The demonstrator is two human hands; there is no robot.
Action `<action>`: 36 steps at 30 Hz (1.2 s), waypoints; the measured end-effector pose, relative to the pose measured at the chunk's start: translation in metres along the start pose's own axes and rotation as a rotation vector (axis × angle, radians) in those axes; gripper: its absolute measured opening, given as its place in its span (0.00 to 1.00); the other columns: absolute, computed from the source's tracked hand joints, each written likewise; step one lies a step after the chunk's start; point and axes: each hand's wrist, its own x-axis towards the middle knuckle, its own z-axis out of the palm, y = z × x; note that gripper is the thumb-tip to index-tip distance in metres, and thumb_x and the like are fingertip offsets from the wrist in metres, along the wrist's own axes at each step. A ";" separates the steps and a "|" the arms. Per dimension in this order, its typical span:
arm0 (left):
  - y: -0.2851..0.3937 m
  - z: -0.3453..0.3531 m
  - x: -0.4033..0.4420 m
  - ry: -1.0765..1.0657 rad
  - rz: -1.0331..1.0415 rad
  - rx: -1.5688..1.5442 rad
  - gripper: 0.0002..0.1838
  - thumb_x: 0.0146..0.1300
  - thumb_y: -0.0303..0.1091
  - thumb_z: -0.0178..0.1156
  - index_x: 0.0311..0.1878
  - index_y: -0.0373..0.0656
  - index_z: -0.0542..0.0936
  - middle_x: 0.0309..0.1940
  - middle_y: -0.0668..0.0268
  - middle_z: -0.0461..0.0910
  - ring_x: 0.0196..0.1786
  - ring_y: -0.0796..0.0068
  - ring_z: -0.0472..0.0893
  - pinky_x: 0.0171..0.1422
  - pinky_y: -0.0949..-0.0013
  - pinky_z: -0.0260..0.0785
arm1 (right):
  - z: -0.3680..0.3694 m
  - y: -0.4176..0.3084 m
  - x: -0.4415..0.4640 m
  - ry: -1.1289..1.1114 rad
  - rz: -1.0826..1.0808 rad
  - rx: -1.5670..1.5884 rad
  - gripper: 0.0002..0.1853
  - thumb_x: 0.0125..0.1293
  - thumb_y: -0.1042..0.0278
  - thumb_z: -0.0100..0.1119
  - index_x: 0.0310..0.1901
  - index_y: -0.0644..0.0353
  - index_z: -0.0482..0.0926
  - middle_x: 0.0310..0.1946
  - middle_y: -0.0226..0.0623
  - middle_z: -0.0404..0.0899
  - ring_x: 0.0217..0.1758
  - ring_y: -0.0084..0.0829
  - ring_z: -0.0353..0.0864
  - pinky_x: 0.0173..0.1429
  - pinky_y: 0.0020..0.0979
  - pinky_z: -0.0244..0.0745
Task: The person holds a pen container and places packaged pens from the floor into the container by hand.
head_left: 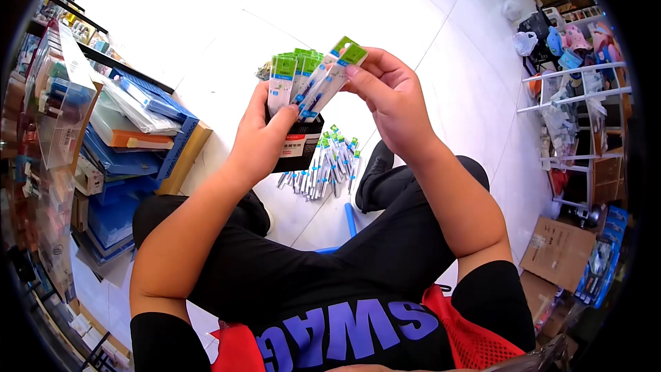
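My left hand (260,139) is closed round the upper part of a black pen holder (295,164), its thumb lying against the packets at the rim. Several slim clear packets (284,77) with green tops stand upright in the holder. My right hand (394,100) pinches slim green-topped packets (339,69) near their upper ends, between thumb and index finger. These lean to the right over the holder, their lower ends close to my left thumb. Beneath, a loose pile of similar packets (329,165) lies on the floor between my feet.
At the left stands a shelf with stacked blue folders (124,151) and boxed goods. White racks (575,89) with hanging goods line the right side. A cardboard box (561,253) sits at lower right. A blue bar (351,220) shows between my legs on the tiled floor (454,48).
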 end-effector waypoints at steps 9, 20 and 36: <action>-0.001 0.000 0.000 -0.015 -0.016 -0.083 0.22 0.74 0.31 0.59 0.69 0.38 0.73 0.56 0.59 0.83 0.56 0.73 0.82 0.64 0.66 0.76 | -0.003 -0.011 0.004 0.101 -0.155 0.020 0.11 0.82 0.73 0.57 0.61 0.60 0.80 0.57 0.38 0.88 0.63 0.30 0.86 0.63 0.41 0.88; 0.003 0.003 0.000 -0.020 -0.013 -0.162 0.22 0.79 0.32 0.56 0.72 0.40 0.71 0.59 0.60 0.83 0.58 0.72 0.83 0.66 0.65 0.76 | -0.010 -0.008 0.007 0.064 -0.263 0.148 0.09 0.83 0.71 0.57 0.60 0.56 0.79 0.53 0.33 0.88 0.61 0.27 0.85 0.71 0.41 0.76; 0.004 0.005 0.001 -0.001 -0.121 -0.251 0.20 0.79 0.36 0.58 0.69 0.38 0.75 0.54 0.60 0.86 0.50 0.73 0.88 0.57 0.66 0.83 | -0.015 -0.004 0.008 0.006 -0.211 0.119 0.11 0.82 0.73 0.57 0.61 0.57 0.81 0.55 0.35 0.88 0.64 0.29 0.85 0.72 0.41 0.76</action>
